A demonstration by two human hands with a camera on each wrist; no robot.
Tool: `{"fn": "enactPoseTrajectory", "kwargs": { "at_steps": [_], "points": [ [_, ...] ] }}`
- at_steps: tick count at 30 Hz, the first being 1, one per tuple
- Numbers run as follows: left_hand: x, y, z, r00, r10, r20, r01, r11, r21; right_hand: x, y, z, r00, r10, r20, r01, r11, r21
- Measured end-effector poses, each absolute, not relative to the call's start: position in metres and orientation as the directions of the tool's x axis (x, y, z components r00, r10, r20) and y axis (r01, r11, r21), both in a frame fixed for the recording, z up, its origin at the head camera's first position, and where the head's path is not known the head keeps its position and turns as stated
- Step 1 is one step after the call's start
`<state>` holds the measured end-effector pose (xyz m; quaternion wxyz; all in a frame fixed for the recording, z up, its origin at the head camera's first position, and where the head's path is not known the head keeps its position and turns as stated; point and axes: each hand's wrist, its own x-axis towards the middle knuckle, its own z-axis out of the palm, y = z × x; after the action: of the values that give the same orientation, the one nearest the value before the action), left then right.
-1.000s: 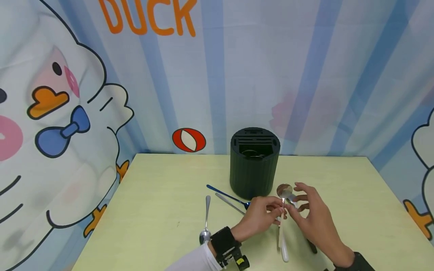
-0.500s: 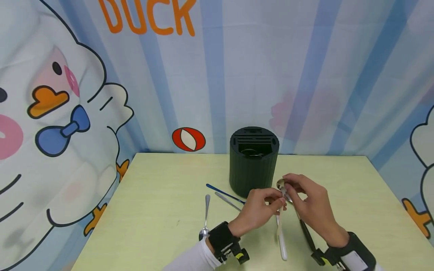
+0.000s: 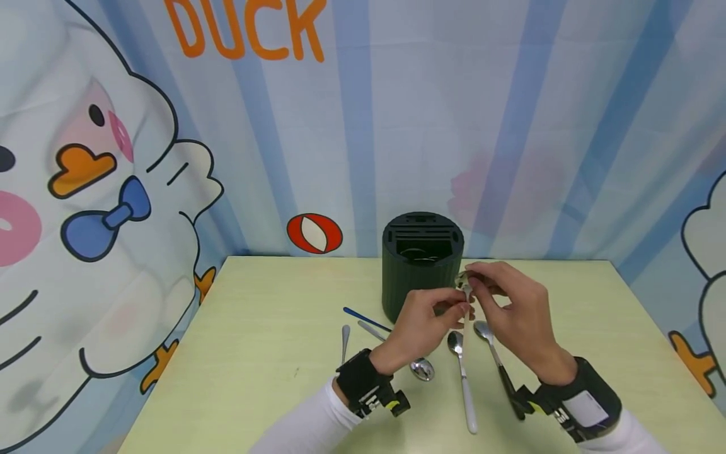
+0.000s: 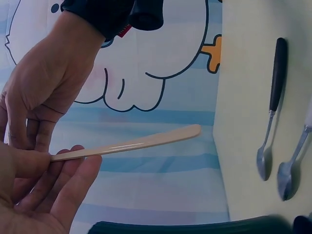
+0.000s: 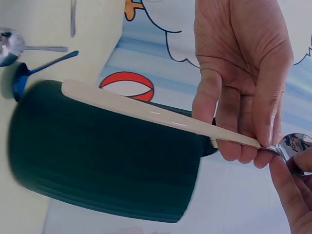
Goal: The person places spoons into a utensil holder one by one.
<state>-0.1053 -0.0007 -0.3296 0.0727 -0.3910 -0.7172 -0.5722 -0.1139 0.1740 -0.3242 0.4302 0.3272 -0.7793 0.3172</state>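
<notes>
Both my hands hold up a spoon with a cream handle (image 5: 146, 109) and a shiny metal bowl (image 5: 296, 144), in front of the dark green utensil holder (image 3: 411, 284). My left hand (image 3: 425, 318) pinches it at the neck, thumb against fingers. At the bowl, my right hand (image 3: 513, 309) grips with thumb and fingertips, partly covering it. The handle points down in the head view. Below the hands, a white-handled spoon (image 3: 466, 394) and a black-handled spoon (image 3: 503, 375) lie on the table.
Left of the holder lie a blue spoon (image 3: 363, 316), a silver spoon (image 3: 422, 369) and another silver spoon (image 3: 345, 340), partly hidden by my left arm. The pale yellow table (image 3: 272, 315) ends at a duck-printed curtain (image 3: 397, 126).
Both hands have risen with the cream-handled spoon toward the holder. My right hand has closed in from beside the spoon to pinch its bowl. The white-handled and black-handled spoons are now more exposed.
</notes>
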Motion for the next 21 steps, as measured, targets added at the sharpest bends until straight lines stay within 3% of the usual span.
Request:
{"fn": "enactPoseTrajectory", "kwargs": {
  "at_steps": [11, 21],
  "points": [
    [-0.112, -0.009, -0.283, -0.638, 0.449, 0.625, 0.718, 0.054, 0.694, -0.118, 0.161, -0.280, -0.293, -0.206, 0.934, -0.821, 0.554, -0.136],
    [-0.122, -0.012, -0.253, -0.583, 0.411, 0.701, 0.788, 0.075, 0.611, -0.124, 0.153, -0.250, -0.231, -0.146, 0.962, -0.828, 0.549, -0.115]
  ]
}}
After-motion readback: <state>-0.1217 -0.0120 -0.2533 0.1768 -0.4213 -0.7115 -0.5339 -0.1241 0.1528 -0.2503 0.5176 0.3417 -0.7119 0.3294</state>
